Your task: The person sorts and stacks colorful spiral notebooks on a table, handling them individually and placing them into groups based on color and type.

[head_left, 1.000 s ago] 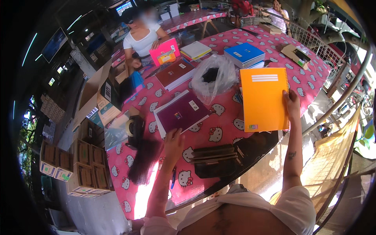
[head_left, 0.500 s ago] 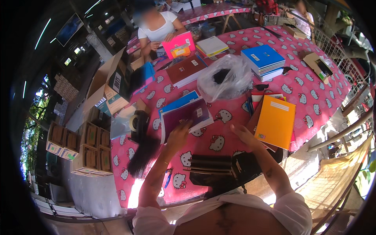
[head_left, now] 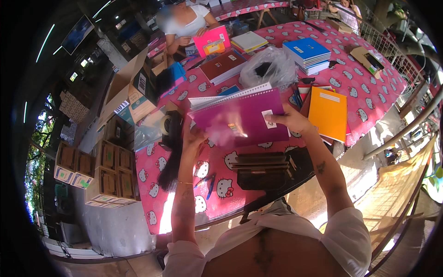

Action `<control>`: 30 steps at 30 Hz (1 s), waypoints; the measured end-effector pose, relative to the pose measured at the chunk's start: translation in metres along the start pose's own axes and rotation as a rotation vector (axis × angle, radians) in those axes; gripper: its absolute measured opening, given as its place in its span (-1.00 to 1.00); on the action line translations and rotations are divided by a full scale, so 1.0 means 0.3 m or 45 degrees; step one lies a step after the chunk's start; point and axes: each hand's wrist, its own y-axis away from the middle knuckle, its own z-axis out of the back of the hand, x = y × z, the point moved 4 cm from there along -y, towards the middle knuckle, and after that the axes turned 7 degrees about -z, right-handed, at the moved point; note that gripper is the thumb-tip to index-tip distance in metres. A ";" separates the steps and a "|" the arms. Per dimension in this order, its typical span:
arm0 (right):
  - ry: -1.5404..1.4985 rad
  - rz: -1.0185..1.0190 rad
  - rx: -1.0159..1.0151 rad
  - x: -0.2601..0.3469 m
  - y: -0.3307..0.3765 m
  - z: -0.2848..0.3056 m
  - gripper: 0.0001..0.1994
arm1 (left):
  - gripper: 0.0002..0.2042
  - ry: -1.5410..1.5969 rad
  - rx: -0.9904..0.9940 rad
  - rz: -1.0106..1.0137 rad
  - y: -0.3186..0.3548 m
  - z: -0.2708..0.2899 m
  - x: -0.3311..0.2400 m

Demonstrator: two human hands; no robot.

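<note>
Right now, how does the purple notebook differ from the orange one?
The purple notebook is held up off the table by the left hand and right hand; the orange notebook lies flat on the table, untouched. The purple one is wider than tall as held, its spiral along the top; the orange one stands taller than wide. The purple cover shows glare, the orange none. Both carry a small pale label.

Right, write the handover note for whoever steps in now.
Left hand: grips the left edge of the purple notebook, lifted off the table.
Right hand: grips its right edge.
Orange notebook: flat on the table, right of the hands.
Blue stack and clear bag: farther back.
Done: purple notebook is up.
Left: it is not set down yet.
</note>
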 end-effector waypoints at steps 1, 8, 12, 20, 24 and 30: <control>0.011 0.018 -0.080 0.048 0.039 -0.008 -0.69 | -0.22 0.013 0.009 0.004 0.008 -0.003 -0.009; 0.024 0.173 -0.700 -0.038 0.368 -0.032 -0.72 | -0.66 -0.376 0.238 0.055 0.160 -0.316 -0.052; -0.062 0.195 -0.739 -0.103 0.497 -0.052 -0.72 | -0.75 -0.258 0.210 0.006 0.165 -0.370 -0.038; 0.067 0.079 -0.711 -0.297 0.582 -0.085 -0.83 | -0.71 -0.527 0.448 -0.013 0.160 -0.417 -0.063; -0.111 0.052 -0.753 -0.338 0.567 -0.127 -0.83 | -0.74 -0.475 0.494 -0.018 0.162 -0.405 -0.063; -0.159 -0.087 -0.713 -0.347 0.546 -0.172 -0.82 | -0.72 -0.494 0.586 -0.046 0.124 -0.383 -0.092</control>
